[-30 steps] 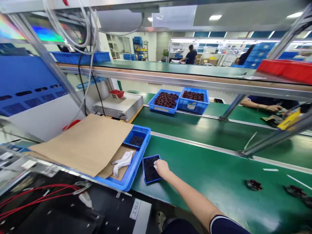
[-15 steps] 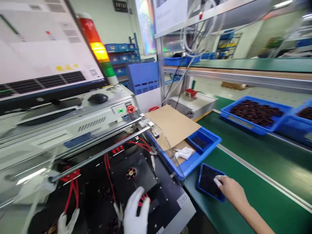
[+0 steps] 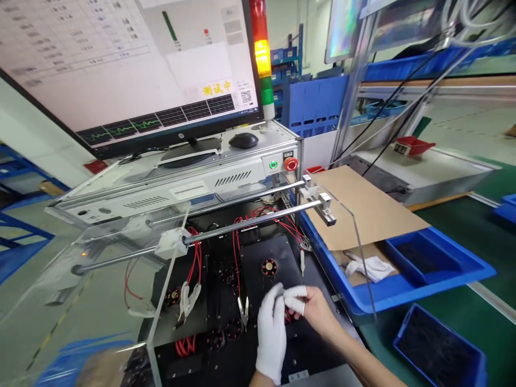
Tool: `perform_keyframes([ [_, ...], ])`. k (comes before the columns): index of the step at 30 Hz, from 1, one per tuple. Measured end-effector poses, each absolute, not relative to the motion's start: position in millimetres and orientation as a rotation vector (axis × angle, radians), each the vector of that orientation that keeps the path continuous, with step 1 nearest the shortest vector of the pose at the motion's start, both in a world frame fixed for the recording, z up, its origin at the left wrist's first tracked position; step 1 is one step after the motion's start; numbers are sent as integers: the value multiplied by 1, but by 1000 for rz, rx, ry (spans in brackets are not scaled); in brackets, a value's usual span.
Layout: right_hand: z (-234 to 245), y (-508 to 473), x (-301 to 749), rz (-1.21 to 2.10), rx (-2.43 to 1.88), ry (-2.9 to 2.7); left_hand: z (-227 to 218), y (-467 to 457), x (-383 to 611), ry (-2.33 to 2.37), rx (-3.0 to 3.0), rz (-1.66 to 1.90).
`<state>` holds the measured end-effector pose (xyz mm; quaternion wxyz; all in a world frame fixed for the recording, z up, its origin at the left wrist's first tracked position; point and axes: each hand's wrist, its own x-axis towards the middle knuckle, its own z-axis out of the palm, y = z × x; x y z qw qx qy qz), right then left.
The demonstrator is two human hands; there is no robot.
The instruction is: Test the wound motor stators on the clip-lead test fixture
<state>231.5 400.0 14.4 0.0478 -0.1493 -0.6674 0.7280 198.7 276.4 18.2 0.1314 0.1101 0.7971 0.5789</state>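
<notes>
My left hand [image 3: 271, 332], in a white glove, has its fingers drawn together over the black test fixture [image 3: 306, 344]. My right hand [image 3: 316, 309], with white finger cots on its fingertips, pinches right at the left fingertips. Whatever is between them is too small or hidden to name. A red-wound coil part [image 3: 287, 316] shows partly behind the right fingers. Above the hands, a round black-and-red part [image 3: 269, 267] sits on a black plate. To the left, white-sleeved clips [image 3: 243, 312] are fixed on red wires.
A transparent cover with metal rods [image 3: 250, 221] stands over the fixture's back. At right are a blue tray [image 3: 463, 269] holding cardboard and a white glove [image 3: 373, 269], and a small blue box [image 3: 481, 349] of dark parts. A monitor [image 3: 161, 64] stands behind.
My right hand has left the small dark-filled box and come to my left hand's fingertips. My left fingers have closed together. The view has turned left.
</notes>
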Motion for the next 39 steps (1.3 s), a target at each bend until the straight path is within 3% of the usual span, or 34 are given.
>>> perform_keyframes([
  [4, 4, 413, 164, 2311, -723, -1608, 29, 299, 154, 2882, 532, 1230],
  [10, -1, 429, 114, 2356, -749, -1491, 24, 315, 124, 2901, 655, 791],
  [21, 3, 427, 122, 2276, -712, -1647, 21, 311, 124, 2897, 650, 759],
  [29, -13, 431, 120, 1937, -441, -1998, 19, 310, 125, 2897, 614, 780],
  [36, -17, 438, 120, 1987, -505, -2076, 18, 308, 123, 2861, 601, 861],
  [39, -14, 447, 126, 1843, -437, -2114, 18, 308, 123, 2848, 594, 875],
])
